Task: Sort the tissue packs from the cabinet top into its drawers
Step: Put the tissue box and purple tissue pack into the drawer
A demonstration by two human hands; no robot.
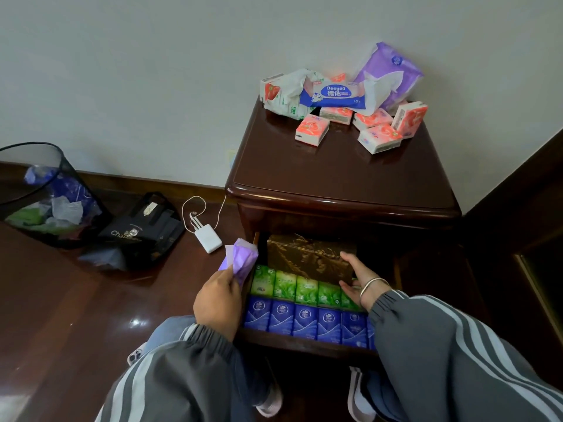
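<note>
- A purple pack (239,263) is pinched in the left grip (217,303), beside the open drawer (304,342).
- The right grip (358,278) is spread against a brown box (310,257) inside.
- Between the grips, five green packs (285,284) and at least five blue packs (304,319) are counted.
- A Deeyeo pack (333,94) lies on the cabinet top (335,172), beyond both grips.

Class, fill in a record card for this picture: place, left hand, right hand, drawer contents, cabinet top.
place: dark wooden cabinet against a wall, one drawer open
left hand: holds a small purple pack beside the drawer
right hand: rests against the brown box at the back of the drawer
drawer contents: row of green packs, row of blue packs in front, brown box behind
cabinet top: pink packs, blue wipes pack, large purple pack, not yet sorted
</note>
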